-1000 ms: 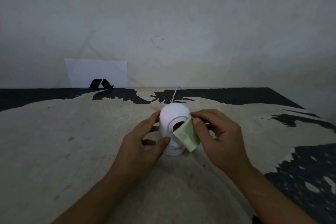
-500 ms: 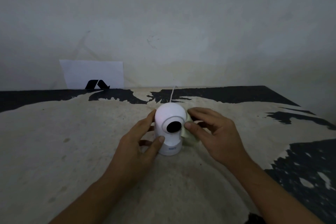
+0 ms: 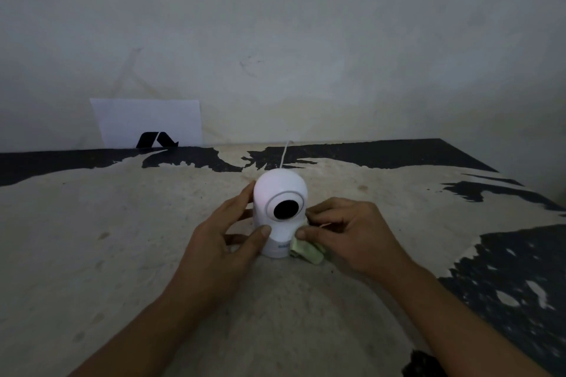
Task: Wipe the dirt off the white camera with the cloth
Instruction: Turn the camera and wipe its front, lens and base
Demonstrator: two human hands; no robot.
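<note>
The white camera (image 3: 280, 211) stands upright in the middle of the worn table (image 3: 107, 254), its round black lens facing me. My left hand (image 3: 226, 239) grips its left side, thumb on the front of the base and fingers behind. My right hand (image 3: 346, 232) presses a pale green cloth (image 3: 306, 251) against the lower right side of the camera, near the base. Most of the cloth is bunched under my fingers.
A thin white cable (image 3: 284, 156) runs from behind the camera toward the wall. A white sheet with a black mark (image 3: 150, 122) leans on the wall at the back left. The table's right edge (image 3: 502, 171) slants away at the right.
My right hand has carried the cloth from the camera's lens, round its right side, down to the base. My left hand has kept its hold on the camera.
</note>
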